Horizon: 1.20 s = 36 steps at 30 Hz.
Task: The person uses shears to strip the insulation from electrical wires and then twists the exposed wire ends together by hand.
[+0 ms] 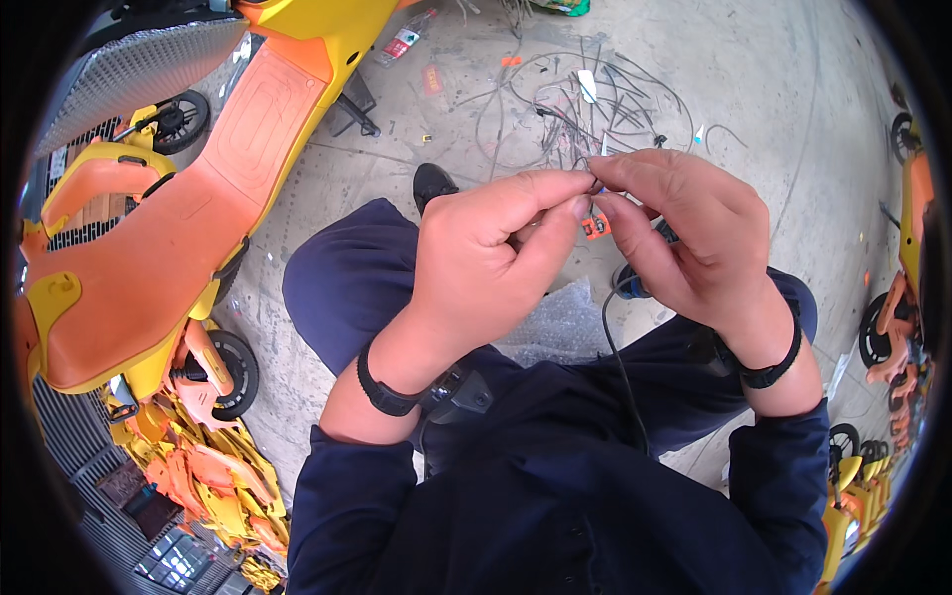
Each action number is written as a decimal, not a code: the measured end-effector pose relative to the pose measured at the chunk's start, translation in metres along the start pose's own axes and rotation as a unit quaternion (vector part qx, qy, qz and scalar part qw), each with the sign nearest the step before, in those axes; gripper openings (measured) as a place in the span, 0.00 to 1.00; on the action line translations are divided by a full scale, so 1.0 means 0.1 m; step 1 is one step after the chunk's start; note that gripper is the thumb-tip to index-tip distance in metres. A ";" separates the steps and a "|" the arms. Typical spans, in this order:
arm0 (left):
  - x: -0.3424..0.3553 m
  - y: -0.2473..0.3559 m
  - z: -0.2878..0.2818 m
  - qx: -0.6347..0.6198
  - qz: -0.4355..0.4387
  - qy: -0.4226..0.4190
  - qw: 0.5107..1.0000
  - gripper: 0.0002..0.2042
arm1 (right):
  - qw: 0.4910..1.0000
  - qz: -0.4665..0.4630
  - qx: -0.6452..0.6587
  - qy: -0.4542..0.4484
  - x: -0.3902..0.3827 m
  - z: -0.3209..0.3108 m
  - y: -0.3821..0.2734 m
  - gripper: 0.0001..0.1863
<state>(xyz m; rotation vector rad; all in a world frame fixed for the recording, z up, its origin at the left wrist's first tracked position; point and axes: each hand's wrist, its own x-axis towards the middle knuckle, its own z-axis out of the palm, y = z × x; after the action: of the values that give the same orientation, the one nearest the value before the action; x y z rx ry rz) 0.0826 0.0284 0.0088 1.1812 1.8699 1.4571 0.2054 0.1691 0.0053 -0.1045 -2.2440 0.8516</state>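
Observation:
My left hand (491, 258) and my right hand (699, 228) meet in front of me, fingertips almost touching. Both pinch a thin dark wire (596, 184), mostly covered by the fingers. Just below the fingertips shows a small orange piece with metal parts (595, 227), perhaps a connector; whether it joins the wire cannot be made out. A black cable (612, 342) curves from under my right hand down over my lap. Each wrist wears a black band.
A yellow and orange scooter body (188, 213) stands close on the left, with a heap of yellow and orange panels (213, 481) behind it. Tangled cables (620, 99) and a plastic bottle (405, 40) lie on the concrete floor. Bubble wrap (555, 327) lies between my legs. More scooters (888, 337) line the right.

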 end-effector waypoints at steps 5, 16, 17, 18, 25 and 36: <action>0.02 -0.01 0.00 0.036 0.034 0.005 0.999 0.09 | 1.000 -0.003 -0.003 -0.011 -0.02 0.00 0.04 0.13; 0.06 -0.03 -0.11 0.157 0.115 -0.031 0.980 0.10 | 0.972 0.101 0.096 -0.188 0.03 -0.16 0.17 0.11; 0.05 -0.02 -0.13 0.170 0.120 -0.037 0.977 0.10 | 0.967 0.109 0.114 -0.198 0.04 -0.18 0.18 0.08; 0.05 -0.02 -0.14 0.182 0.125 -0.043 0.974 0.10 | 0.962 0.116 0.133 -0.208 0.04 -0.19 0.17 0.05; 0.10 -0.05 -0.19 0.206 0.213 -0.026 0.955 0.12 | 0.833 0.385 0.387 -0.091 0.09 -0.10 -0.07 0.06; 0.03 0.05 -0.19 -0.066 -0.060 -0.080 0.993 0.09 | 0.984 0.057 0.109 -0.128 0.05 -0.14 0.12 0.07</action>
<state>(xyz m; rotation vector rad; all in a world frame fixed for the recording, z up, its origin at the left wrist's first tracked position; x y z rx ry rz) 0.0673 0.0217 0.0196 1.0700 1.6794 1.3563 0.2087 0.1875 0.0088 -0.0210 -2.3806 1.2265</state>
